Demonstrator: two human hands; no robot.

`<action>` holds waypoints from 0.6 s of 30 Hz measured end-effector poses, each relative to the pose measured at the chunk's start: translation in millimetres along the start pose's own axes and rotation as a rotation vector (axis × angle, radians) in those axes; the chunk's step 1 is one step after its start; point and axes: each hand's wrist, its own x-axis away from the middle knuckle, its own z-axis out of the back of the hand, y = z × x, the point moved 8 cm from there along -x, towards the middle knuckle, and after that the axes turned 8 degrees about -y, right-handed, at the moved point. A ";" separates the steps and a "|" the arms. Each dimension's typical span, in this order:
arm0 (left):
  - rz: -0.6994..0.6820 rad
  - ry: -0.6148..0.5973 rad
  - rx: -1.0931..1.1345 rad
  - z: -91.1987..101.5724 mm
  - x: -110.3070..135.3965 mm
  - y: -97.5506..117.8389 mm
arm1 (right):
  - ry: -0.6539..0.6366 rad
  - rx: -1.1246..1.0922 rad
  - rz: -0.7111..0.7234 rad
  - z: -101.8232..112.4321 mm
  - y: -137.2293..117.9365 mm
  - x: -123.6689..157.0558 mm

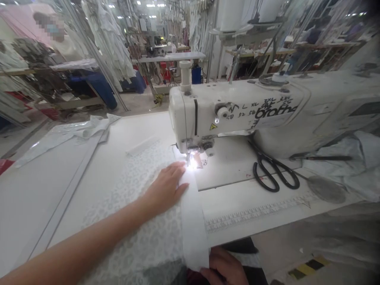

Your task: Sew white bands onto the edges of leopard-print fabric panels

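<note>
My left hand [168, 184] lies flat on pale leopard-print fabric [133, 186], fingers stretched toward the lit needle area of a white sewing machine [237, 107]. Its fingertips and thumb touch the left edge of a plain white fabric strip [192, 221], which runs from the presser foot [189, 158] down toward my body. At the bottom, my right hand [227, 267] is closed on the strip's near end, below the table edge. Part of that hand is cut off by the frame. The leopard-print fabric spreads left of the strip and hangs toward my lap.
Black-handled scissors [274, 174] lie by the machine's base, near crumpled pale fabric [350, 162]. A printed ruler [261, 215] runs along the front table edge. More fabric [80, 134] lies at the left. Behind are other machines, hanging garments [109, 39] and a person [56, 35].
</note>
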 end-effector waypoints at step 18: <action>0.023 0.025 0.086 -14.3 43.8 27.3 | 0.086 -0.126 -0.131 15.1 -23.1 14.4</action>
